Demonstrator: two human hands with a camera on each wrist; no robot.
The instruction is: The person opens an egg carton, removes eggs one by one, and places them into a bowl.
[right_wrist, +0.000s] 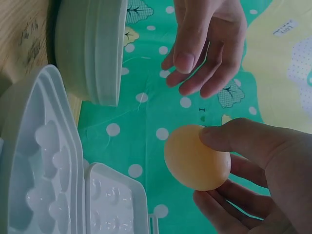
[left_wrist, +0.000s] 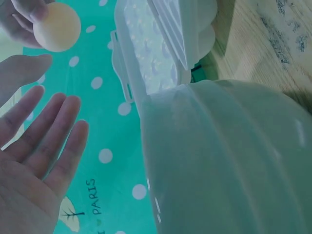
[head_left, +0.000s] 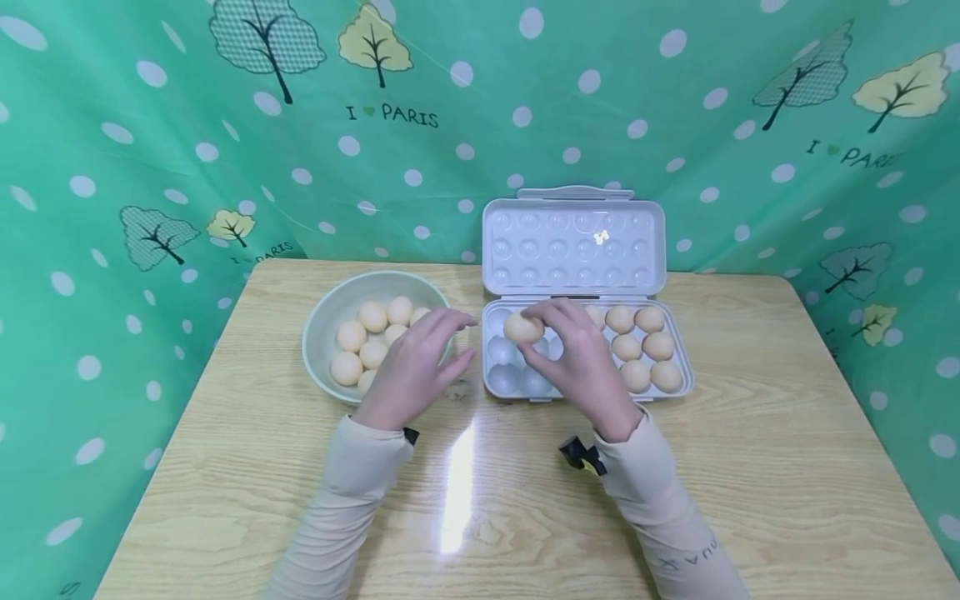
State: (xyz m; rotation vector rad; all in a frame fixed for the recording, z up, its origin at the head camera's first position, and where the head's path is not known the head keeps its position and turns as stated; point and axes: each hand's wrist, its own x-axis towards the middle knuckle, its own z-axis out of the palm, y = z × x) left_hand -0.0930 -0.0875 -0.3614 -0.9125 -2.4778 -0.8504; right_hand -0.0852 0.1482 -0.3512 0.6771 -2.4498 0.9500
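My right hand (head_left: 576,357) pinches an egg (right_wrist: 197,157) between thumb and fingertips above the left side of the egg carton (head_left: 491,392). The carton's lid (head_left: 573,247) stands raised behind its base. Several eggs (head_left: 658,346) fill the cups on the right; cups at the left end hold none. My left hand (head_left: 414,367) hovers over the right rim of a pale green bowl (head_left: 318,367), fingers extended and holding nothing. Inside the bowl lie several eggs (head_left: 351,336), some hidden by that hand. In the left wrist view the held egg (left_wrist: 57,27) appears beyond my left fingers.
A light wood table (head_left: 750,467) carries the bowl and carton side by side near its back edge. Behind and at both sides hangs a green dotted cloth (head_left: 420,200). Both wrists wear dark camera mounts (head_left: 583,456).
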